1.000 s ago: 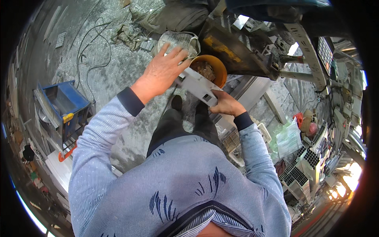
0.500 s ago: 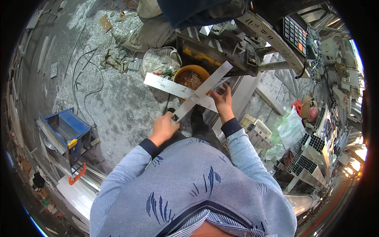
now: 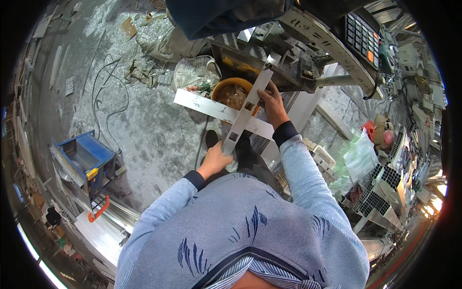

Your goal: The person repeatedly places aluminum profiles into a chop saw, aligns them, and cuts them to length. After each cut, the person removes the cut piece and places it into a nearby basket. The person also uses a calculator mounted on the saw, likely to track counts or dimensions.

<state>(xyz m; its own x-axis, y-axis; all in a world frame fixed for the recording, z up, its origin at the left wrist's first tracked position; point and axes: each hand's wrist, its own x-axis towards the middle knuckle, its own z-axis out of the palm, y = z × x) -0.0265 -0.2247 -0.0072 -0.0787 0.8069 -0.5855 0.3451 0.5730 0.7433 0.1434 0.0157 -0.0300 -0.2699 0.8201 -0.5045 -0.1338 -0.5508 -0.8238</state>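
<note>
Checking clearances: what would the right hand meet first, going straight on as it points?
The upper silver bar, which the right hand touches; past that, perhaps the orange bucket, though depth is unclear.

The bar (image 3: 246, 113) crosses over the strip (image 3: 202, 103), with the left hand (image 3: 216, 160) at its near end and the right hand (image 3: 275, 104) toward its far end. Just beyond stands the bucket (image 3: 216, 88), scraps (image 3: 233, 98) in it, and left of that lies the sack (image 3: 195, 72). Farther left, the cable (image 3: 127, 94) lies on the floor (image 3: 154, 130). The plastic sheet (image 3: 360, 155) lies right of the crate (image 3: 322, 156).
</note>
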